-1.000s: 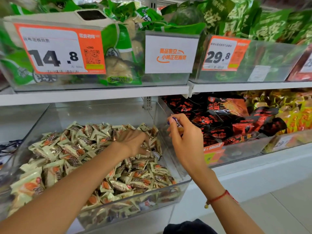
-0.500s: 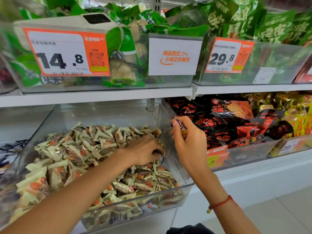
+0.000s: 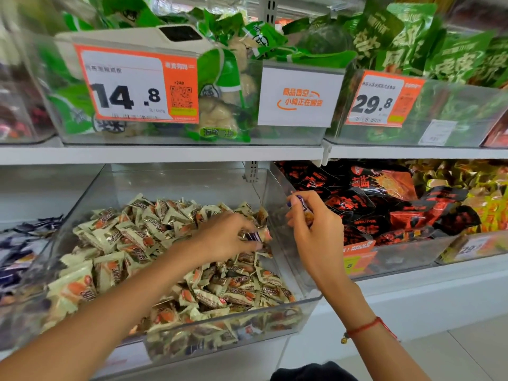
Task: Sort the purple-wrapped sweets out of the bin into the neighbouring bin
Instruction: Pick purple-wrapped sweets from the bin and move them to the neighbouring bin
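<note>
Head view — clear bin (image 3: 299,301) holds cream-wrapped sweets (image 3: 132,237); each hand pinches one purple-wrapped sweet

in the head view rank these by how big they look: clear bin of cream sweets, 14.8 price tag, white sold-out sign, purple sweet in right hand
1. Clear plastic bin of cream-wrapped sweets
2. Orange and white 14.8 price tag
3. White sign with orange lettering, a little smaller than the tag
4. Purple-wrapped sweet pinched in the right hand, by far the smallest

Your left hand (image 3: 231,237) sits mid-frame, palm down, fingers curled in a pinch, forearm running in from the lower left. Your right hand (image 3: 316,232) is raised just right of centre, fingertips (image 3: 295,200) pinched together, forearm entering from the lower right.
</note>
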The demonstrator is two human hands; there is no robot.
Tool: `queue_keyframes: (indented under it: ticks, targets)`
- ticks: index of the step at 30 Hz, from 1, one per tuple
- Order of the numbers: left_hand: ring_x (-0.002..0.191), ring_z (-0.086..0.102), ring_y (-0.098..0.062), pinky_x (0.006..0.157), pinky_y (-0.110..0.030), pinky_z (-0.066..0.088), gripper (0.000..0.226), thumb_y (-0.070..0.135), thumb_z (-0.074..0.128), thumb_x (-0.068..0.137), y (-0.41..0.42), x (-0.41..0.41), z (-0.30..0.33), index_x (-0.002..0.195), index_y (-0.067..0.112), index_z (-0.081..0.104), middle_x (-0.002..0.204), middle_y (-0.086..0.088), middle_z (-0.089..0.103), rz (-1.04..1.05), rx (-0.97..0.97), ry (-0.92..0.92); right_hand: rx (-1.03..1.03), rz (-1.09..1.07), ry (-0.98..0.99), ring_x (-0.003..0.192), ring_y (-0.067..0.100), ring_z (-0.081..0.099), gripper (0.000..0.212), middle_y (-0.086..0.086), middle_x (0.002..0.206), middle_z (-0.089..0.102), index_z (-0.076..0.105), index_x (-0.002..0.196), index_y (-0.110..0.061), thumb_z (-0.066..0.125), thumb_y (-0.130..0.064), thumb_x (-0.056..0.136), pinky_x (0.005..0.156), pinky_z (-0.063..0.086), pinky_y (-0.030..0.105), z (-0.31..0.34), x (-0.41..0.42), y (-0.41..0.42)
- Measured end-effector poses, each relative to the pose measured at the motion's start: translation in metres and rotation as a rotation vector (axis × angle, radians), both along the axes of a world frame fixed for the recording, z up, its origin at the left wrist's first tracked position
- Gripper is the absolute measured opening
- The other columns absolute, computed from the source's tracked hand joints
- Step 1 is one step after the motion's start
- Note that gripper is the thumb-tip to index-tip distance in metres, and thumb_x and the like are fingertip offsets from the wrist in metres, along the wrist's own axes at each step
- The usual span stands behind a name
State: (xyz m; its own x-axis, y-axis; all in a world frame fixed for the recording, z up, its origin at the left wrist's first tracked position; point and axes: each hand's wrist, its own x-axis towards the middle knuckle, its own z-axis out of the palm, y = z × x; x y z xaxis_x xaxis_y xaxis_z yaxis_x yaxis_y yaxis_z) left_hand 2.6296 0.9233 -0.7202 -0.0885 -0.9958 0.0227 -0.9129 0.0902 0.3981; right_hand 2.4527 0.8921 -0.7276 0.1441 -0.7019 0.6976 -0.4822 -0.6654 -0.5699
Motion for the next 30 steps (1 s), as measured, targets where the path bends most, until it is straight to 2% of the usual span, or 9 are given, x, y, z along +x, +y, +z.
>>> queue_keyframes:
  ticks: [7,11,13,16,18,20,23,26,30]
  targets:
    - [0.101,0.062,-0.007,0.093,-0.041,0.049,0.049,0.066,0.045,0.074,0.123,0.055,0.041,0.108,0.034,0.060,0.107,0.014,0.067,0.226,-0.261,0.377,-0.045,0.004,0.191,0.044,0.008,0.046,0.021,-0.005,0.057,0.056,0.058,0.096,-0.022,0.042,-0.037,0.098,0.043,0.038,0.035,0.015,0.005,0.014]
    - [0.086,0.065,-0.004,0.080,-0.040,0.052,0.043,0.078,0.047,0.072,0.183,0.091,0.044,0.101,0.048,0.061,0.090,0.016,0.071,0.406,-0.425,0.469,-0.013,0.236,0.215,0.046,0.012,0.044,0.030,-0.006,0.056,0.053,0.061,0.099,-0.023,0.040,-0.044,0.095,0.044,0.033,0.028,0.035,0.047,0.068]
    - [0.079,0.067,-0.010,0.075,-0.044,0.053,0.051,0.083,0.045,0.066,0.206,0.114,0.040,0.100,0.048,0.058,0.084,0.014,0.071,0.532,-0.502,0.380,0.026,0.410,0.254,0.050,0.011,0.045,0.029,-0.009,0.058,0.052,0.061,0.103,-0.022,0.040,-0.042,0.097,0.046,0.028,0.020,0.040,0.082,0.096]
    - [0.074,0.065,-0.025,0.070,-0.046,0.052,0.038,0.065,0.045,0.073,0.225,0.155,0.034,0.105,0.046,0.050,0.081,0.002,0.068,0.736,-0.557,0.197,0.075,0.602,0.317,0.053,0.002,0.041,0.026,-0.016,0.065,0.044,0.057,0.115,-0.019,0.039,-0.033,0.102,0.052,0.030,0.022,0.040,0.146,0.118]
    - [0.074,0.063,-0.033,0.068,-0.047,0.051,0.034,0.059,0.044,0.079,0.231,0.178,0.033,0.108,0.042,0.046,0.080,-0.008,0.066,0.848,-0.575,0.093,0.109,0.699,0.349,0.065,-0.001,0.043,0.027,-0.012,0.083,0.054,0.052,0.125,-0.015,0.040,-0.022,0.103,0.059,0.034,0.024,0.042,0.188,0.126]
    - [0.082,0.062,-0.038,0.070,-0.047,0.050,0.024,0.044,0.052,0.091,0.232,0.193,0.034,0.113,0.033,0.052,0.086,-0.013,0.066,0.931,-0.561,0.044,0.053,0.754,0.421,0.095,0.016,0.053,0.033,0.008,0.115,0.057,0.048,0.132,-0.011,0.040,-0.012,0.101,0.077,0.040,0.032,0.041,0.226,0.132]
    - [0.088,0.061,-0.041,0.069,-0.044,0.048,0.027,0.026,0.050,0.096,0.222,0.200,0.033,0.121,0.019,0.053,0.089,-0.015,0.066,0.984,-0.507,-0.057,-0.064,0.692,0.581,0.117,0.032,0.044,0.040,0.015,0.130,0.047,0.043,0.138,-0.010,0.044,-0.011,0.098,0.090,0.037,0.042,0.037,0.268,0.134]
    - [0.090,0.063,-0.037,0.070,-0.043,0.051,0.028,0.025,0.052,0.095,0.216,0.199,0.025,0.122,0.024,0.059,0.098,-0.012,0.069,0.877,-0.380,-0.083,-0.085,0.577,0.777,0.130,0.032,0.030,0.045,0.013,0.142,0.036,0.038,0.142,-0.012,0.044,-0.021,0.098,0.101,0.028,0.044,0.034,0.281,0.138]
    - [0.098,0.065,-0.029,0.073,-0.040,0.052,0.032,0.033,0.057,0.092,0.224,0.195,0.014,0.124,0.035,0.060,0.111,-0.001,0.069,0.867,-0.288,-0.167,-0.087,0.567,0.676,0.133,0.025,0.029,0.040,0.007,0.144,0.040,0.049,0.137,-0.019,0.048,-0.026,0.097,0.108,0.024,0.041,0.037,0.238,0.142]
